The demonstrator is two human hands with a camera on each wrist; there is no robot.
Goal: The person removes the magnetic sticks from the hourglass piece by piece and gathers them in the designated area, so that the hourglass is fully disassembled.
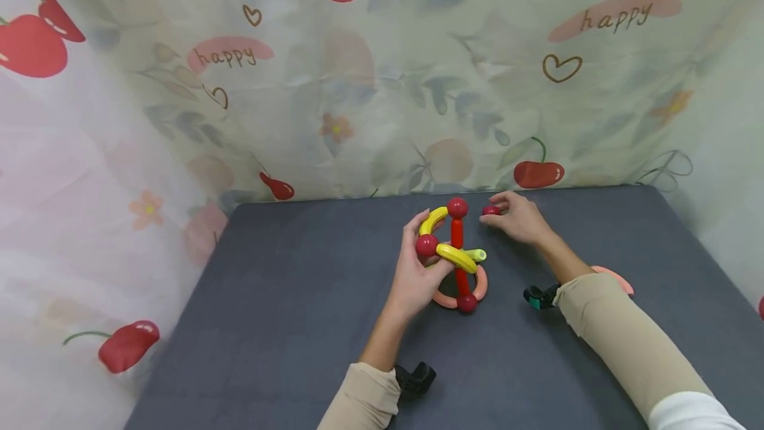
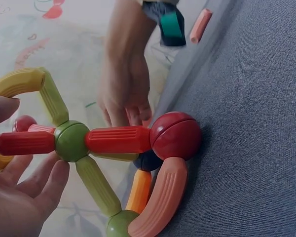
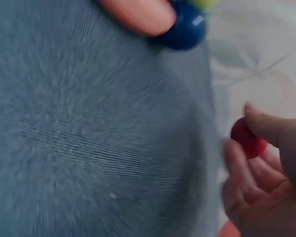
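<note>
My left hand [image 1: 418, 277] grips an upright structure of magnetic building sticks and balls. It has red balls, a red stick [image 1: 457, 233], yellow curved sticks [image 1: 456, 257] and salmon curved sticks [image 1: 481, 283] around its base. A green ball [image 2: 71, 140] joins several sticks in the left wrist view, and the lower red ball [image 2: 175, 136] appears to rest on the table. To the right of the structure, apart from it, my right hand [image 1: 518, 219] pinches a loose red ball [image 3: 247, 138] between thumb and fingers. A blue ball [image 3: 185, 27] of the structure shows in the right wrist view.
A loose salmon curved stick [image 1: 615, 279] lies on the dark grey table [image 1: 286, 310], partly hidden behind my right forearm. Patterned cloth [image 1: 382, 85] hangs along the table's far edge. Black wrist mounts [image 1: 416, 378] sit on both wrists.
</note>
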